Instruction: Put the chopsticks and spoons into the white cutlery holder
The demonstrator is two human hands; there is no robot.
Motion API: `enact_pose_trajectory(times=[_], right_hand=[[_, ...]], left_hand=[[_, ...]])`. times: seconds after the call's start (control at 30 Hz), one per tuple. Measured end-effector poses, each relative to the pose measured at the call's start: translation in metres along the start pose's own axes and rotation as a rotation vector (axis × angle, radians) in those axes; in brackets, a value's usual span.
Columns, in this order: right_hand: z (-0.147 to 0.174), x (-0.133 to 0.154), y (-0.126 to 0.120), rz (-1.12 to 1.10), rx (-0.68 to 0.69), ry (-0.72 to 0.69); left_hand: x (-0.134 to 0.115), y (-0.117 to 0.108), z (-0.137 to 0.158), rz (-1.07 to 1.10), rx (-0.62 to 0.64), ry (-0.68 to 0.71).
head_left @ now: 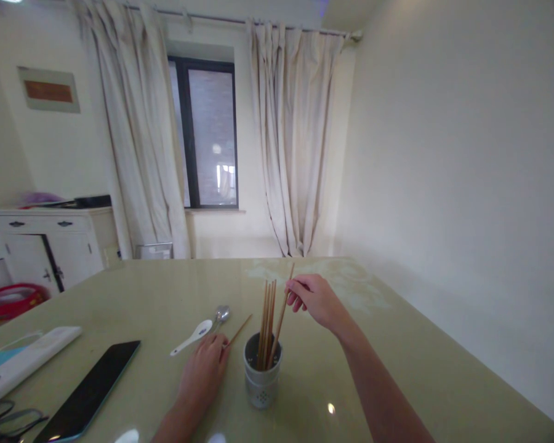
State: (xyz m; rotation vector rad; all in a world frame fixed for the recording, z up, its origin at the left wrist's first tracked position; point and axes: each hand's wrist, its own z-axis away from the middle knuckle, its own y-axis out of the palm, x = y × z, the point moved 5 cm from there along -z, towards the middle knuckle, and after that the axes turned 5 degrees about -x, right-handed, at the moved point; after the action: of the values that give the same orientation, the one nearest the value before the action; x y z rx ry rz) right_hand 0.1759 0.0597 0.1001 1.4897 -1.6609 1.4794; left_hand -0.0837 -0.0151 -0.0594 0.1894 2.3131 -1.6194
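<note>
Remotely I log: glossy table (148, 289); left hand (205, 366) at 9 o'clock, right hand (311, 295) at 1, about the chopstick holder (262, 389). Right fingertips pinch one leaning chopstick (281, 320), foot inside; left fingers curl over a loose chopstick (240, 329), grip hidden.

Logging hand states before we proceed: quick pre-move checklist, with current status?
1. Right hand gripping a chopstick: ok, fingers pinch its upper part.
2. That chopstick out of the cup: not ok, lower end inside.
3. Cup upright: ok.
4. Left hand steadying the cup: not ok, it sits apart from it.
5. Left hand's grip on the loose stick: cannot tell, near end hidden.
6. White spoon apart from the cup: ok.
</note>
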Motion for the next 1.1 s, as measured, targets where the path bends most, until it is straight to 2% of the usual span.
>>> enact_pose_trajectory(times=[0.17, 0.33, 0.5, 0.6, 0.73, 0.83, 1.1], right_hand=[[0.001, -0.009, 0.026, 0.099, 0.08, -0.009], [0.003, -0.018, 0.029, 0.157, 0.186, 0.02], [0.003, -0.031, 0.026, 0.153, 0.303, 0.064], [-0.001, -0.047, 0.034, 0.188, 0.281, 0.124], [-0.005, -0.067, 0.06, 0.174, 0.244, 0.166], [-0.005, -0.078, 0.076, 0.136, 0.24, 0.163], [-0.008, -0.081, 0.09, -0.054, 0.188, 0.163]], left_hand=[[-0.004, 0.003, 0.001, 0.002, 0.016, 0.005], [-0.013, 0.0, 0.002, 0.023, -0.029, 0.034], [-0.008, 0.003, 0.002, 0.095, -0.019, -0.105], [-0.004, 0.008, 0.0, 0.199, -0.102, -0.121], [-0.01, 0.01, -0.003, 0.443, -0.257, 0.053], [-0.015, 0.01, -0.005, 0.565, -0.229, 0.126], [-0.027, 0.002, -0.003, 0.707, -0.129, 0.132]])
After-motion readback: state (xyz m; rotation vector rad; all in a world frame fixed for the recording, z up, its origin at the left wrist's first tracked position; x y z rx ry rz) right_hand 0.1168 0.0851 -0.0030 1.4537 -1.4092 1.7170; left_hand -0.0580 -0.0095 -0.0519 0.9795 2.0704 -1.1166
